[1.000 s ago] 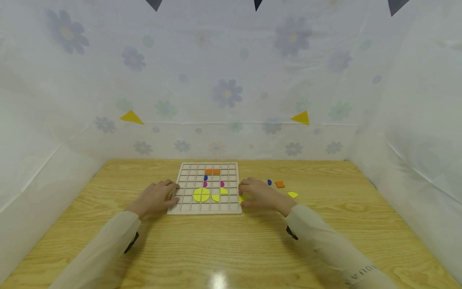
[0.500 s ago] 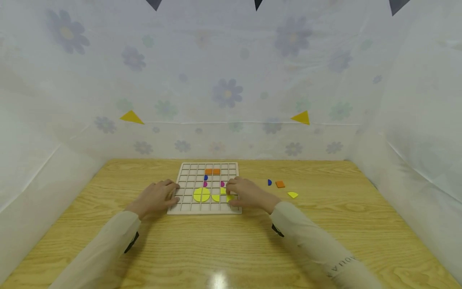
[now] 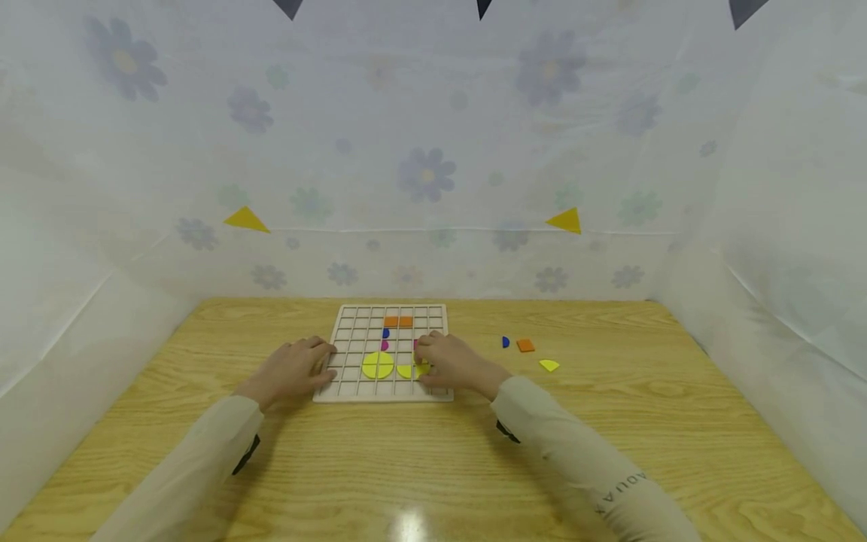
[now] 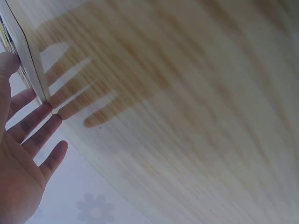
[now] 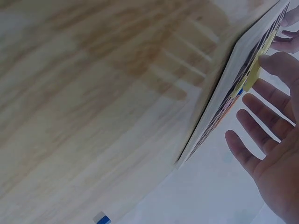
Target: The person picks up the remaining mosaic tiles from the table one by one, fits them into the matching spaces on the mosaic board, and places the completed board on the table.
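A pale wooden grid board (image 3: 382, 400) lies on the table. My left hand (image 3: 287, 369) rests at its left edge, thumb and fingertips touching the rim; in the left wrist view the fingers (image 4: 35, 135) are spread and fairly straight. Over the board's right part, my right hand (image 3: 457, 365) pinches a yellow quarter-circle tile (image 5: 252, 77) between thumb and index finger, the other fingers spread. In the grid lie a yellow circle of quarter tiles (image 3: 372, 360), a yellow quarter tile (image 3: 404, 371), orange squares (image 3: 398, 321), a blue half-circle (image 3: 386, 333) and a magenta half-circle (image 3: 384, 345). The right hand partly hides another magenta tile.
Right of the board lie a loose blue half-circle (image 3: 506, 342), an orange square (image 3: 525, 345) and a yellow quarter tile (image 3: 549, 366). A flowered white curtain (image 3: 427, 248) rises behind the wooden table (image 3: 379, 467), with white sheeting on both sides.
My right hand has moved left from beside the board to over its right columns, carrying the yellow quarter-circle tile. My left hand has stayed at the left edge.
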### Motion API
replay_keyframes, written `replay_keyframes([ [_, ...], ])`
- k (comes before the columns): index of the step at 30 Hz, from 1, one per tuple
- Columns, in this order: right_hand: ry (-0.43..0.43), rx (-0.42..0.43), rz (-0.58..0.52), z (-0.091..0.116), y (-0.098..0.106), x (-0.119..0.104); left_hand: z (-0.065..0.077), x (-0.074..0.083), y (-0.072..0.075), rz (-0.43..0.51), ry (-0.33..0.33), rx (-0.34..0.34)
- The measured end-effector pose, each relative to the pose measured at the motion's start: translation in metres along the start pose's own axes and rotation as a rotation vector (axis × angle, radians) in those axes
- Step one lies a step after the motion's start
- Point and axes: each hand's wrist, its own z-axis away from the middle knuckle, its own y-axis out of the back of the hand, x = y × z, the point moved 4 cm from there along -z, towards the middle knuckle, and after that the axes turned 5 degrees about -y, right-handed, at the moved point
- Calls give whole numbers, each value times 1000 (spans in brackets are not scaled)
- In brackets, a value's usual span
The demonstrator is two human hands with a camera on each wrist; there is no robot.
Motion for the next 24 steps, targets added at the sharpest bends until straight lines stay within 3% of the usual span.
replay_keyframes([
  [24,6,27,38,-2,-4,-2,0,-2,-3,0,5,4],
])
